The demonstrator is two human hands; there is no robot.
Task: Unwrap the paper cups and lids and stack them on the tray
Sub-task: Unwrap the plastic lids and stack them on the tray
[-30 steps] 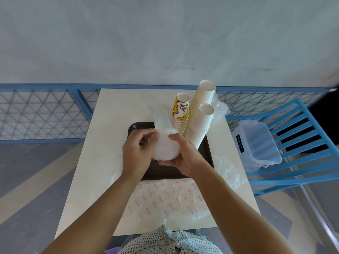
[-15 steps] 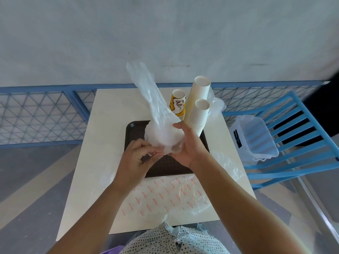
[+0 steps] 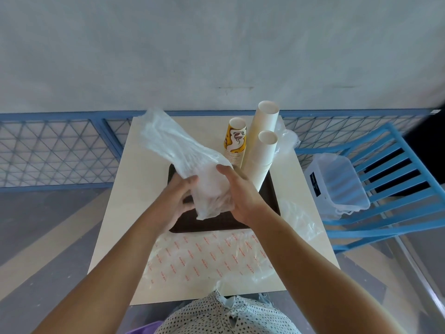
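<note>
wrap [image 3: 178, 150] tilted left, L hand [image 3: 173, 201] higher

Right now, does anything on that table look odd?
Loose wrappers litter the table: a printed wrapper at its near edge, a clear wrapper right of the tray. White cup stacks lean. Left hand and right hand grip a bundle.

- Flat clear plastic wrapper [image 3: 209, 256], lower centre of the frame: rows of small red printed words, repeated all over, too small to read.
- Clear plastic tub [image 3: 342, 189], right of the frame: dark label [image 3: 313, 186] on its side, wording illegible.
- Yellow paper cup stack [image 3: 236, 141], upper centre: brown-and-white drawing, no legible words.
</note>
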